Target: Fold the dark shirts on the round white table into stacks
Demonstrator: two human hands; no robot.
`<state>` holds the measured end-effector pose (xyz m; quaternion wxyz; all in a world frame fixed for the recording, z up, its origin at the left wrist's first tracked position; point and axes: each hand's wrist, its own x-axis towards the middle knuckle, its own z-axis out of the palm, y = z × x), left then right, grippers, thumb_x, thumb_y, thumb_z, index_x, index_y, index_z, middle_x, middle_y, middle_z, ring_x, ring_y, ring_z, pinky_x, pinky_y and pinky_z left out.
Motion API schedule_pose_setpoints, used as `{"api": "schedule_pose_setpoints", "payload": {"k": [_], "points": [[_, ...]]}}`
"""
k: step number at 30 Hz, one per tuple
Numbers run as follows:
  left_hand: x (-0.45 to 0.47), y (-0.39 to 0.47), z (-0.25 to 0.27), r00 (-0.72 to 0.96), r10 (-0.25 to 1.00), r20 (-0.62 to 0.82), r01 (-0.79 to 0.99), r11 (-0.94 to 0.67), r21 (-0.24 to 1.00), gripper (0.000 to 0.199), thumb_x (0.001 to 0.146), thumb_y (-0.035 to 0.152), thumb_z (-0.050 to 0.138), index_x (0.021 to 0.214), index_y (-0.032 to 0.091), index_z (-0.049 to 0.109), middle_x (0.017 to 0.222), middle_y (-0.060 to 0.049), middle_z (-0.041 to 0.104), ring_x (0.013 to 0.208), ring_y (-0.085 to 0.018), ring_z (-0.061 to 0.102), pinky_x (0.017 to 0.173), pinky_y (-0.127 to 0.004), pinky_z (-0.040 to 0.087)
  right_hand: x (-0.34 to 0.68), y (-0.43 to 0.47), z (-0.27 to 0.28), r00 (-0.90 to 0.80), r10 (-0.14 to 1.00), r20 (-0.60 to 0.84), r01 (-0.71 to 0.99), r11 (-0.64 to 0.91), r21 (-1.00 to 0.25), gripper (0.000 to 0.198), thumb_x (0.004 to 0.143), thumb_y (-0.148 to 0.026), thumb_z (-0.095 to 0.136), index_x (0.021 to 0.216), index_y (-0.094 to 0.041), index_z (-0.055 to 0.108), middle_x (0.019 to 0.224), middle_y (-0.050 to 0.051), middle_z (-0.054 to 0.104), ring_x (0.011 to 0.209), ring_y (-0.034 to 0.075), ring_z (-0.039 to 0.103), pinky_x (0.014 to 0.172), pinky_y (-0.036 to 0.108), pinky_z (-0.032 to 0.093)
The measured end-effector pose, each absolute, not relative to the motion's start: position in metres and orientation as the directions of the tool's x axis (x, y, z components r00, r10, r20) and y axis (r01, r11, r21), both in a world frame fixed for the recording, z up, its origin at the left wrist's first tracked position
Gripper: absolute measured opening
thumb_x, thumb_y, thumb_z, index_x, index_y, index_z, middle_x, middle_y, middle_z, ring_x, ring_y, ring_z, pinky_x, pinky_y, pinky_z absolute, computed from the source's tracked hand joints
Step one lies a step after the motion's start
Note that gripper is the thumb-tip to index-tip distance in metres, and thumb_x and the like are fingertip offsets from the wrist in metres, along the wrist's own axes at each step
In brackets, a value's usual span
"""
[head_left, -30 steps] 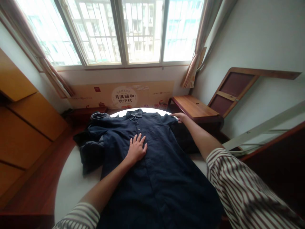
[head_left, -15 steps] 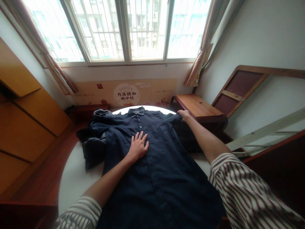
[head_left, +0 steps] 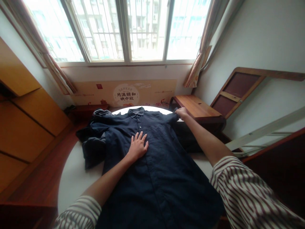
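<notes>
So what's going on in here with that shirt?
Someone has a dark blue shirt laid out on a white table, collar at the far end. Their left hand lies flat on its front, while the right hand grips the end of a sleeve. Rumpled dark clothing lies to the left.

We count two hands point(head_left: 138, 146) point(head_left: 182, 113), one shirt point(head_left: 166, 171) and one desk point(head_left: 73, 178). We also see four window panes point(head_left: 54, 31) point(head_left: 100, 28) point(head_left: 146, 28) point(head_left: 184, 31), two curtains point(head_left: 53, 71) point(head_left: 194, 74) and one poster point(head_left: 157, 86).
</notes>
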<state>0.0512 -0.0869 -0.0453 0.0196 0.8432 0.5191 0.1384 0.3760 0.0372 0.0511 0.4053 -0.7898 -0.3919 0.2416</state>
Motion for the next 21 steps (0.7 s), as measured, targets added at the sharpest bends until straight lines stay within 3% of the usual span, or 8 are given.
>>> {"api": "schedule_pose_setpoints", "payload": {"k": [4,9,13,18,21], "points": [[0.051,-0.087,-0.045,0.424,0.881,0.207,0.870,-0.461,0.178,0.055,0.097,0.044,0.038,0.148,0.023,0.046,0.158,-0.007,0.035,0.145,-0.031,0.029,0.117,-0.056,0.025,0.349,0.043,0.065,0.456,0.888,0.059,0.549,-0.228,-0.804,0.029,0.070,-0.005,0.076,0.098,-0.012,0.072,0.107,0.012,0.071,0.109,0.025,0.064,0.087,0.025,0.053],[0.051,-0.087,-0.044,0.421,0.883,0.207,0.871,-0.458,0.180,0.054,0.097,0.044,0.038,0.147,0.024,0.046,0.158,-0.007,0.035,0.145,-0.031,0.029,0.117,-0.056,0.024,0.318,0.045,0.057,0.225,0.974,-0.032,0.568,-0.158,-0.808,0.028,0.069,-0.026,0.086,0.084,-0.009,0.070,0.070,0.008,0.070,0.065,0.018,0.069,0.064,0.028,0.060],[0.051,-0.087,-0.043,0.423,0.880,0.213,0.868,-0.462,0.182,0.054,0.097,0.043,0.038,0.147,0.023,0.046,0.158,-0.008,0.036,0.145,-0.031,0.030,0.117,-0.056,0.025,0.321,0.047,0.041,0.237,0.968,-0.078,0.591,-0.208,-0.780,0.029,0.074,-0.029,0.084,0.075,-0.007,0.065,0.052,0.003,0.060,0.046,0.013,0.060,0.048,0.024,0.055],[0.051,-0.087,-0.044,0.424,0.880,0.215,0.866,-0.463,0.187,0.054,0.097,0.044,0.038,0.147,0.024,0.046,0.158,-0.007,0.036,0.145,-0.031,0.030,0.117,-0.056,0.025,0.327,0.057,0.025,0.291,0.945,-0.146,0.639,-0.306,-0.705,0.032,0.067,-0.026,0.088,0.072,-0.006,0.064,0.051,0.002,0.058,0.048,0.014,0.059,0.045,0.023,0.050],[0.051,-0.088,-0.045,0.420,0.881,0.217,0.868,-0.460,0.187,0.054,0.098,0.045,0.038,0.147,0.025,0.045,0.158,-0.007,0.036,0.145,-0.030,0.029,0.117,-0.055,0.024,0.322,0.065,0.020,0.269,0.950,-0.157,0.683,-0.304,-0.664,0.026,0.079,-0.029,0.080,0.085,-0.008,0.066,0.070,0.003,0.065,0.060,0.014,0.064,0.055,0.025,0.054]]}}
